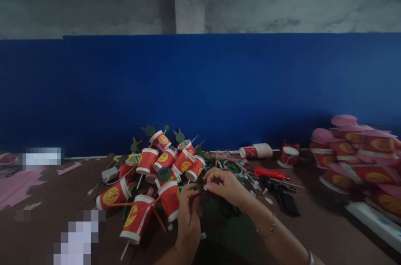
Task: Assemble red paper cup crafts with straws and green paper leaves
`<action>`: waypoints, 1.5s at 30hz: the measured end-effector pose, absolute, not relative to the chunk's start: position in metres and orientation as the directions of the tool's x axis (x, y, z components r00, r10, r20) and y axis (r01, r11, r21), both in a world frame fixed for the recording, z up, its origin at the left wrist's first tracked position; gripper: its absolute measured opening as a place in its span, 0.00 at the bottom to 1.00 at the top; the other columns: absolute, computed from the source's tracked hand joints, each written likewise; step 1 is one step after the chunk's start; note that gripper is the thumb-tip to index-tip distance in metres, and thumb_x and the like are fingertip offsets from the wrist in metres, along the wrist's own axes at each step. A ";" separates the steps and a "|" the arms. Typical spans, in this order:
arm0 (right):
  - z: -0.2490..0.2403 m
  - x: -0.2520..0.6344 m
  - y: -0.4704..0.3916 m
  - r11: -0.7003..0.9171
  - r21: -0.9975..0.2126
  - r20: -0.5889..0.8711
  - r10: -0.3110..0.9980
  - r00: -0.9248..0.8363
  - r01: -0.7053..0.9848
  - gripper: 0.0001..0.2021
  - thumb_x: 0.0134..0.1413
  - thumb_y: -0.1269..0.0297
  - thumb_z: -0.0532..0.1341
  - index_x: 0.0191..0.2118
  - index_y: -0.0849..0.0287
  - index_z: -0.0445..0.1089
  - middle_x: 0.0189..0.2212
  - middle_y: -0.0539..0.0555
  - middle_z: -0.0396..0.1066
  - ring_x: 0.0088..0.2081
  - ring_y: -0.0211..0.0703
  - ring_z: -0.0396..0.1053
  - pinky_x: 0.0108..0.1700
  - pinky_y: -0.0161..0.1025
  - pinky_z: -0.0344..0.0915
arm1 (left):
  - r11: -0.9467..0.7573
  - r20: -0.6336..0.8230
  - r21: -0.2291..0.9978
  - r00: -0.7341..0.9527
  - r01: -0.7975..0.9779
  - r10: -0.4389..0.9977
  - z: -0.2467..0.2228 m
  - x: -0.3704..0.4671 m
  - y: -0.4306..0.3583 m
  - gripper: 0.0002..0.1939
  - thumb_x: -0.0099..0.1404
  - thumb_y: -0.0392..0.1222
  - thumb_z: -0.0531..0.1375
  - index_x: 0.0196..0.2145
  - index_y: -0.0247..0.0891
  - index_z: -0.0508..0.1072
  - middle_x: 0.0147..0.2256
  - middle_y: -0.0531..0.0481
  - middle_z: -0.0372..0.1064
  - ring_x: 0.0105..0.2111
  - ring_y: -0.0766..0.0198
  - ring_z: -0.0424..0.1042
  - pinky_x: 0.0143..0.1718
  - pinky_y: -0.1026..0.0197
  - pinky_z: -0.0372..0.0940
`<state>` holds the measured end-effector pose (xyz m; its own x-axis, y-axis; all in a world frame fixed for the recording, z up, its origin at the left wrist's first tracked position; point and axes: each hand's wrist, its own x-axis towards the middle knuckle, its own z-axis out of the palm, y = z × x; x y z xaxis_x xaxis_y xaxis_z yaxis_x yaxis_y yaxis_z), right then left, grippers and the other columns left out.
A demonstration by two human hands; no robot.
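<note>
My left hand is raised over the front of the table, its fingertips pinched together close to some dark green material; what they hold, if anything, I cannot make out. Just to its right, my right hand pinches a small white piece between thumb and finger. Beside my left hand stands a tilted red paper cup with a yellow emblem. Behind it lies a heap of similar cups with straws and dark green paper shapes. Another red cup lies tipped at the front left.
On the right are a red-handled tool, a black object, stacked paper cups on their side and a blurred pile of red cups with pink pieces. Pink paper lies at left, near a white adapter. A blue wall panel stands behind.
</note>
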<state>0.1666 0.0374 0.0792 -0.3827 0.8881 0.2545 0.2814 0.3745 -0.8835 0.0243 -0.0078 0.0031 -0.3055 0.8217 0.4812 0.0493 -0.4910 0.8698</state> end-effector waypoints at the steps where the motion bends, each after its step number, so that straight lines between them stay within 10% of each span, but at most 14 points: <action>1: 0.079 0.167 0.037 0.306 -0.922 0.199 0.899 -0.390 0.235 0.05 0.43 0.67 0.62 0.22 0.62 0.68 0.35 0.54 0.69 0.33 0.39 0.65 0.36 0.35 0.61 | -0.526 0.527 0.845 -0.306 0.092 0.793 0.004 0.023 -0.007 0.13 0.63 0.51 0.57 0.31 0.38 0.72 0.34 0.45 0.69 0.35 0.58 0.70 0.38 0.58 0.67; 13: 0.071 0.164 0.038 0.002 -0.979 -0.083 0.907 -0.412 0.202 0.03 0.36 0.68 0.64 0.20 0.60 0.72 0.22 0.48 0.70 0.30 0.39 0.67 0.36 0.34 0.61 | -0.345 0.316 0.937 -0.298 -0.050 0.901 0.003 0.023 -0.005 0.14 0.60 0.51 0.59 0.34 0.37 0.70 0.29 0.47 0.73 0.28 0.60 0.72 0.30 0.61 0.67; 45: 0.070 0.162 0.035 0.332 -0.788 0.136 0.915 -0.380 0.518 0.04 0.38 0.72 0.61 0.27 0.61 0.71 0.27 0.51 0.69 0.32 0.40 0.67 0.36 0.34 0.62 | -0.291 0.262 0.954 -0.277 -0.068 0.925 -0.002 0.026 -0.006 0.17 0.59 0.55 0.59 0.32 0.37 0.67 0.26 0.49 0.70 0.26 0.60 0.72 0.27 0.60 0.67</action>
